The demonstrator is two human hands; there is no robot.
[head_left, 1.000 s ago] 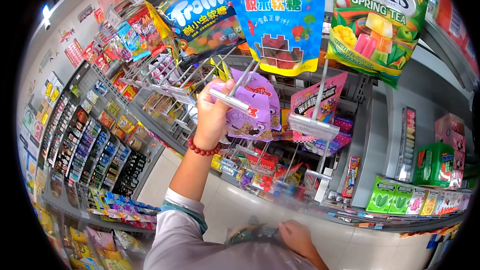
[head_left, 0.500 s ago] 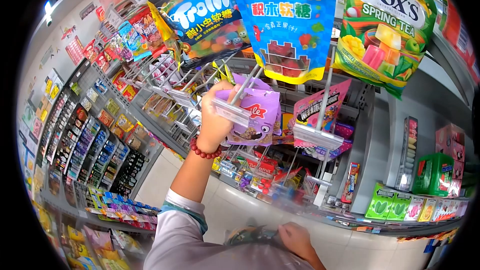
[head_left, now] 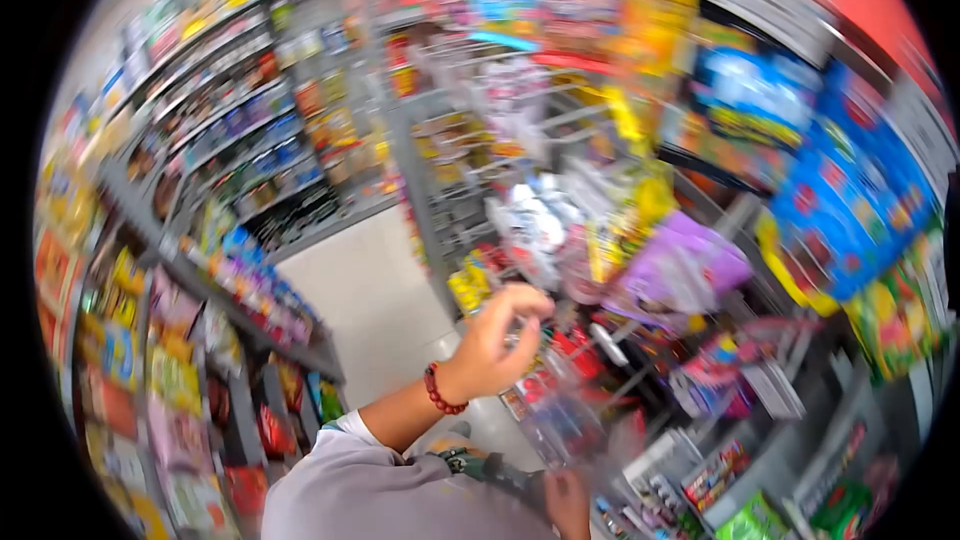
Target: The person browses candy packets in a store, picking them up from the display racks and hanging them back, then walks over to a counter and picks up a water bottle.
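My left hand (head_left: 497, 340), with a red bead bracelet (head_left: 440, 390) at its wrist, is raised in front of the hanging snacks. Its fingers are curled, a gap shows between thumb and fingers, and no item shows in it. The purple candy bag (head_left: 685, 265) hangs on the rack to its upper right, apart from the hand. Low in the view, my right hand (head_left: 568, 502) is beside my body, its fingers too blurred to make out. A dark patterned item (head_left: 470, 460) lies between it and my left forearm; whether the hand touches it is unclear.
Blue candy bags (head_left: 845, 200) and a yellow bag (head_left: 655, 20) hang at the upper right. Shelves of small packs (head_left: 240, 130) stand at the upper left, bagged snacks (head_left: 175, 380) at the lower left. Pale floor (head_left: 365, 290) runs between the shelves.
My left hand has let go of the purple bag and its hook and moved down, away from them. The view has swung left, so the rack sits further right and blurred.
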